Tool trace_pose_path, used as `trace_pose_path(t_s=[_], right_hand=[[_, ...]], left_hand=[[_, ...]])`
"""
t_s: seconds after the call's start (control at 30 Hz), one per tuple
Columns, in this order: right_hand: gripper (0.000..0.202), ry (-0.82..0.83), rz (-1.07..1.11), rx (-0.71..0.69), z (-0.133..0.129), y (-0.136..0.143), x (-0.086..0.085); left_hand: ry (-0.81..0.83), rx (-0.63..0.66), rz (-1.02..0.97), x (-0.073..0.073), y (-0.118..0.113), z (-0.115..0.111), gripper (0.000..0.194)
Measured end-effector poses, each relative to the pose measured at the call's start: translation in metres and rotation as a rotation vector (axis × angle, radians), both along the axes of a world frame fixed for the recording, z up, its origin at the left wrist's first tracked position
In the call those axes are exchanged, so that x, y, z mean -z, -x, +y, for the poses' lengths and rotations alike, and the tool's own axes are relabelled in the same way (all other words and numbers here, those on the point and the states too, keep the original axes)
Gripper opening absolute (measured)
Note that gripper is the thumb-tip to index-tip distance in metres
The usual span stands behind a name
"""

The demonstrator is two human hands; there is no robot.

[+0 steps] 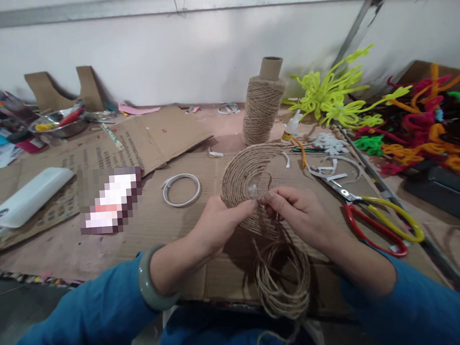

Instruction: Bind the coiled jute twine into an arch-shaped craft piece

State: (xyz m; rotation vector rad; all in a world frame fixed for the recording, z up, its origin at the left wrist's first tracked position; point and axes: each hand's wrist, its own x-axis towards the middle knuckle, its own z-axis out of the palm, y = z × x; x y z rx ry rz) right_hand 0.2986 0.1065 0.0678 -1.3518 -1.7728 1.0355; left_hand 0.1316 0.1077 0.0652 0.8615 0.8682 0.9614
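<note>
Largest under our work, we have a flat brown corrugated cardboard sheet (209,166). On it lies a round, flat coil of tan twine (234,180), between and beyond our hands, with its open middle toward us. Our left hand (219,215) grips the coil's near left edge, thumb on top; its other fingers are mostly hidden. Our right hand (301,207) is narrowed to a fingertip pinch, seemingly on a thin brown twine strand (270,178), just beside the left thumb.

To our right rest open metal scissors with red and yellow handles (350,195). Beyond the coil stands a tall spool of tan twine (263,109), and nearer us hangs a loose looped bundle of tan twine (288,305). Smaller still are a white ring of narrow strip (183,202), to our left, and a small white glue bottle with a yellow label (289,130), beside the spool.

We judge the step in hand to be fine work on the strand; the next move seems to call for a steady left grip and a precise right pinch.
</note>
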Motion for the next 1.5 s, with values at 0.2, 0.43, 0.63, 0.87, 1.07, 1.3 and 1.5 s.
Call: trace_pose_path(t_s=[0.2, 0.43, 0.63, 0.87, 1.07, 1.3, 1.5], right_hand=[[0.033, -0.017, 0.135, 0.031, 0.001, 0.005, -0.004], [0.029, 0.09, 0.42, 0.131, 0.0, 0.012, -0.002], [0.034, 0.151, 0.559, 0.254, 0.0, 0.015, 0.0], [0.031, 0.283, 0.569, 0.21, -0.006, 0.019, 0.0], [0.037, 0.265, 0.476, 0.126, -0.009, 0.016, 0.007], [0.038, 0.209, 0.523, 0.09, -0.007, 0.013, 0.009], [0.022, 0.224, 0.521, 0.145, -0.008, 0.014, 0.005]], left_hand=[[0.018, 0.059, -0.041, -0.002, -0.002, -0.007, 0.021], [0.021, 0.09, -0.007, -0.005, -0.003, -0.011, 0.022], [0.054, 0.163, 0.03, -0.005, -0.004, -0.011, 0.024], [0.072, 0.089, -0.022, -0.011, 0.003, -0.003, 0.027], [0.094, 0.048, -0.059, -0.017, 0.003, -0.004, 0.024], [0.097, 0.035, -0.083, -0.017, 0.004, -0.003, 0.023], [0.111, 0.043, -0.074, -0.014, 0.003, -0.004, 0.023]])
